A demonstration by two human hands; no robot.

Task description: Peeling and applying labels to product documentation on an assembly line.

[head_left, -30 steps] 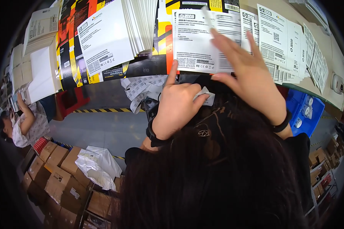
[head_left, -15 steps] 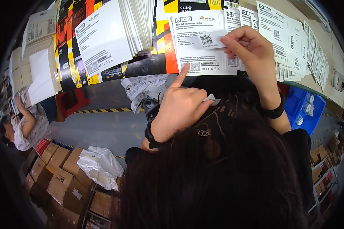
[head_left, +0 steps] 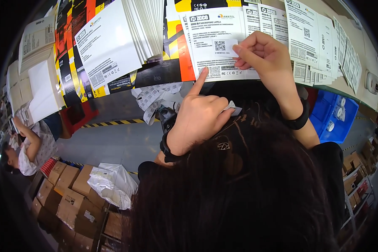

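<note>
I see the right hand [head_left: 266,58] pinching a rectangular white paper label [head_left: 221,46] — twitching could skew it — left hand's [head_left: 200,116] forefinger extended.

1. A blue bin [head_left: 343,132] at the right holds small white round items [head_left: 339,111].
2. Cardboard boxes [head_left: 71,206] stand piled at lower left, a crumpled white plastic bag [head_left: 111,185] beside them.
3. Striped yellow-and-black tape [head_left: 113,122] crosses the grey floor [head_left: 105,147].
4. A co-worker [head_left: 40,145] in a pale patterned top is at far left.

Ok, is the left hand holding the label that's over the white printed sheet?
No, the right hand pinches that label by its right end.
</note>
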